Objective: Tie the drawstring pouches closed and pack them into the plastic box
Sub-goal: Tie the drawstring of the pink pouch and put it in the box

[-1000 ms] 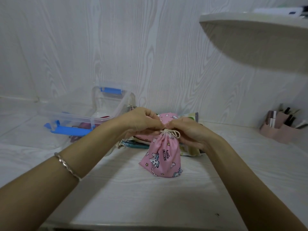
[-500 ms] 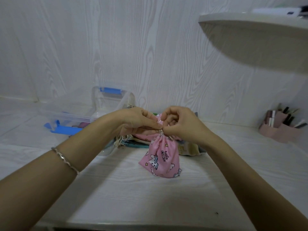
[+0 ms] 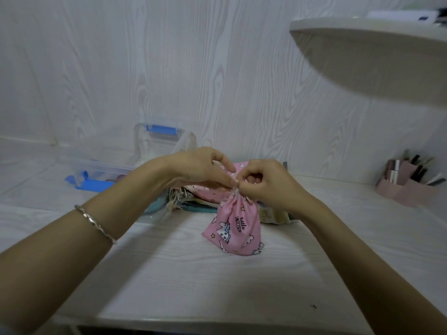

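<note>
Pouch in work: a pink fabric drawstring pouch (image 3: 235,228) printed with unicorns, stars and the words "little unicorn" stands upright in the middle of the white wood-grain surface (image 3: 181,274). Its neck is gathered tight at the top, right between the two hands.
Left grip: the left hand (image 3: 203,169) reaches in from the left. Its thumb and forefinger are pinched together on the pouch's neck and the other fingers are curled. Whether it has cord or cloth is too small to tell.
Right grip: the right hand (image 3: 263,182) comes in from the right with its fingers curled in, and its fingertips nip the same gathered neck, touching those of the left.
Wrist: a thin silver bracelet (image 3: 94,223) sits on the left forearm.
Other pouches: a flat pile of patterned fabric pouches (image 3: 193,197) with cream cords lies just behind the hands, farther off than the pink one.
Box: a clear plastic box with blue clips (image 3: 101,163) sits open at the far left, just beside the pile. Its clear lid (image 3: 160,139) stands tilted up at the box's right end. Something dark pink lies inside, blurred.
Far right: a pink desk organiser (image 3: 406,187) holding pens and small tubes stands against the wall.
Above: a white rounded shelf (image 3: 375,56) juts from the wall at the upper right.
</note>
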### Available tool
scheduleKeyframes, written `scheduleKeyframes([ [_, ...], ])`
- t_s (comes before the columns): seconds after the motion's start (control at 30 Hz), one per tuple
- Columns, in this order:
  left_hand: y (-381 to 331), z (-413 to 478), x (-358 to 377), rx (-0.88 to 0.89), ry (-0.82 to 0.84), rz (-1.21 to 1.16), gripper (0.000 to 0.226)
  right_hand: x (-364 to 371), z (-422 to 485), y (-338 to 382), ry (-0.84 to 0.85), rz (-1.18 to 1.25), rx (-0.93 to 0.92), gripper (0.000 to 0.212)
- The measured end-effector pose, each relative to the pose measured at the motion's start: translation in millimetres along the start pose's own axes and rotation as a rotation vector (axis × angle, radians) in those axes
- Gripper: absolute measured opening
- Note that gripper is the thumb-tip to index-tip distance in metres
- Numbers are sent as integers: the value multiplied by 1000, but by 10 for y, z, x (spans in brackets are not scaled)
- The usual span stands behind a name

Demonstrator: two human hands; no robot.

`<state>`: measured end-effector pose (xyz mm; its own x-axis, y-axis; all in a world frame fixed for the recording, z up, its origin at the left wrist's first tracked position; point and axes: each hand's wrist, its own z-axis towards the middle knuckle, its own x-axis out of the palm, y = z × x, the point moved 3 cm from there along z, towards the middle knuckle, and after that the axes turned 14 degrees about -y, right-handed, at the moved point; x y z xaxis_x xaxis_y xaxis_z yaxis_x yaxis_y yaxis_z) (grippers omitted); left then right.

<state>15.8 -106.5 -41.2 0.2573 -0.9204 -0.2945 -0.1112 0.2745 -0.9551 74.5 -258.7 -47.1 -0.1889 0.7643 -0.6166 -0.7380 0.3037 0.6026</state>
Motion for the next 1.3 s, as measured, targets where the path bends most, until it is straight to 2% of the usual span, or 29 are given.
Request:
scheduleKeyframes([
  [0.1,-72,-14,40,263,-102,214,23,8,35,-113,23,142,177,24],
  [0.17,-83,-24,60,337,-125,224,21,-3,62,-177,28,191,259,41],
  [0.2,-73,-21,59,332,-119,182,23,-23,63,-190,33,199,278,41],
  [0.3,-28,-10,59,260,-108,-1,25,-67,47,-191,59,232,302,23],
  [0.4,5,29,77,227,-134,-69,22,-52,51,-196,95,304,343,29],
  [0.53,25,42,104,227,-164,-27,18,39,48,-293,165,614,483,24],
  [0.67,-9,4,155,359,-237,173,11,136,13,-324,218,897,631,26],
  [0.77,-18,-1,166,403,-242,166,6,148,8,-324,282,1006,704,30],
  [0.83,10,26,156,369,-231,106,7,154,20,-340,271,1019,724,32],
  [0.9,56,57,157,289,-240,14,7,157,28,-364,228,981,709,36],
  [0.97,91,69,167,224,-267,-37,6,135,25,-349,152,782,630,16],
  [1.07,132,94,197,144,-285,-76,5,58,26,-313,56,443,466,23],
  [1.13,172,127,205,43,-290,-157,8,8,29,-255,-19,261,374,16],
  [1.3,259,124,257,-242,-86,-437,4,-36,-10,-131,-114,244,301,14],
])
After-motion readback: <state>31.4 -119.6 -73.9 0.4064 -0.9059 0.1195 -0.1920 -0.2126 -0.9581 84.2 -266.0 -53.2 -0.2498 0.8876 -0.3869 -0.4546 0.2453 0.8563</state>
